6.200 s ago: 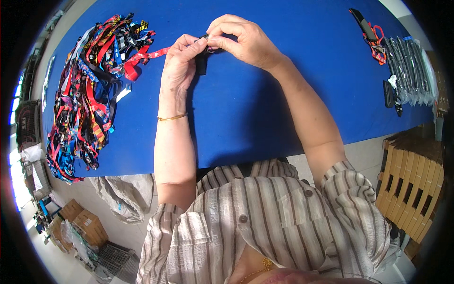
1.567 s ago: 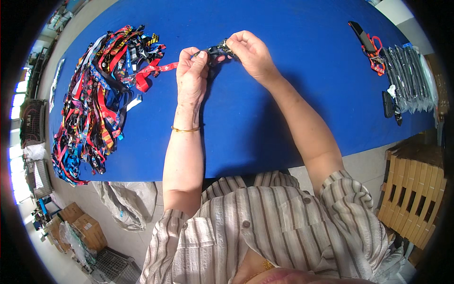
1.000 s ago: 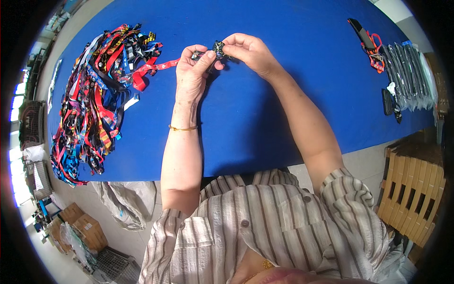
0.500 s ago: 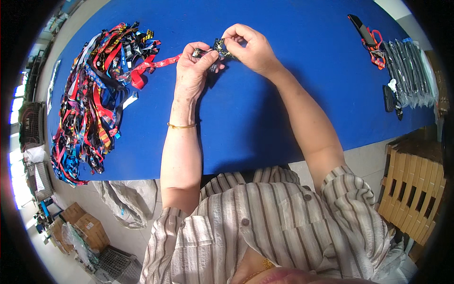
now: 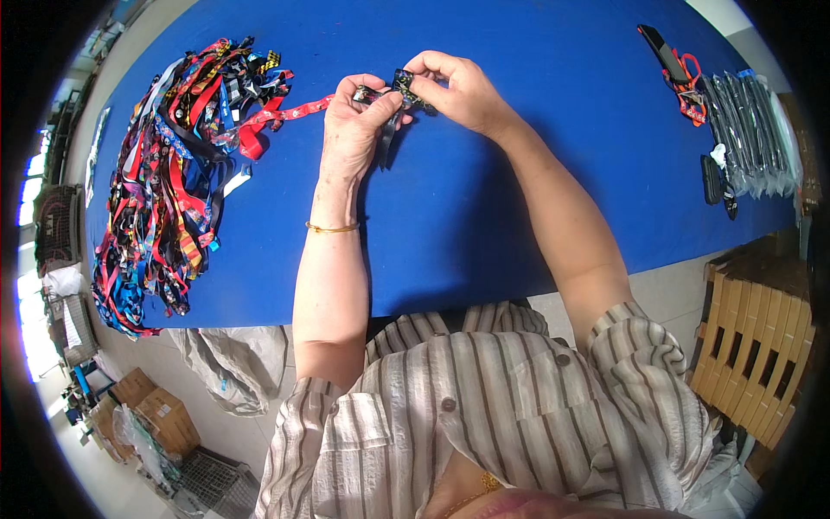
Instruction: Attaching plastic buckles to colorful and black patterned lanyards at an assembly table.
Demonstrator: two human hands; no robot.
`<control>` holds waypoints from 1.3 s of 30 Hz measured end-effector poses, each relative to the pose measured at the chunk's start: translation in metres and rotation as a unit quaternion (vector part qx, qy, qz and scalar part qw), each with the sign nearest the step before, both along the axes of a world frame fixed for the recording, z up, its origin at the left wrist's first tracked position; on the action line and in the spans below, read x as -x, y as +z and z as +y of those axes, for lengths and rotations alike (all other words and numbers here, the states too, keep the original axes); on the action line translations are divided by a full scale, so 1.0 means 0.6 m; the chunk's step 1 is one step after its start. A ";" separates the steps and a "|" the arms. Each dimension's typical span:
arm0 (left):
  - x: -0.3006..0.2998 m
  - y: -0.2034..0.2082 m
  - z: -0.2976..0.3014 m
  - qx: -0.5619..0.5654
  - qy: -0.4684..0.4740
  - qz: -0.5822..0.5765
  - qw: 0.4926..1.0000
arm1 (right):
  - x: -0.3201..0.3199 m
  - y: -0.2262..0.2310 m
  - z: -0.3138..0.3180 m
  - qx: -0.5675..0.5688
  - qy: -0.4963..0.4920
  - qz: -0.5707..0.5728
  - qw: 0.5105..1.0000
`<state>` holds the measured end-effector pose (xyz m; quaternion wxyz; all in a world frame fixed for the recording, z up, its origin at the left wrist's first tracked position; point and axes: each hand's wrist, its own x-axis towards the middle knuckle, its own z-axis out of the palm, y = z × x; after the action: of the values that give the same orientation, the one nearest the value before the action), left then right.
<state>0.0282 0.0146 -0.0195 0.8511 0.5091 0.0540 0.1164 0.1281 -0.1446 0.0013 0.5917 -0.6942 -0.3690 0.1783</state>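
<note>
Above the far middle of the blue table (image 5: 484,225), both my hands meet on a dark ribbon strap (image 5: 402,80) with a pale yellowish print. My left hand (image 5: 359,108) grips it between thumb and fingers, and a dark end hangs below. Close on the right, my right hand (image 5: 454,86) pinches the same strap with thumb and forefinger. A red printed strap (image 5: 303,111) runs from the left side up to my left hand; whether it is held or passes behind is hidden. It meets a long heap of multicoloured printed straps (image 5: 177,173) on the table's left.
At the right lie a row of dark items in clear plastic (image 5: 748,134), a red-orange looped thing (image 5: 690,73), a black flat object (image 5: 661,52) and a small black case (image 5: 711,180). Cardboard (image 5: 752,346) stands right of the table; boxes (image 5: 169,419) sit on the floor at left.
The dark strap has shifted slightly between my fingers, and more of its end now hangs below my left hand. Both hands stay almost in place.
</note>
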 end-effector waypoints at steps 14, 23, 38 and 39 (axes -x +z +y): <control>-0.002 -0.004 0.001 -0.027 0.019 0.001 0.999 | -0.010 -0.009 -0.003 -0.025 -0.012 0.046 0.999; 0.000 -0.005 0.000 -0.133 0.041 0.031 0.990 | -0.012 -0.016 0.007 -0.027 0.040 0.100 0.994; -0.004 0.003 -0.010 0.079 0.014 -0.012 0.997 | -0.009 -0.031 0.018 -0.136 0.011 0.131 0.982; -0.004 0.005 -0.013 0.070 0.022 -0.007 0.997 | -0.008 -0.033 0.019 -0.137 0.000 0.133 0.982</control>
<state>0.0307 0.0070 -0.0164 0.8820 0.4465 0.0670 0.1348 0.1328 -0.1333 -0.0186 0.7251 -0.5765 -0.3083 0.2164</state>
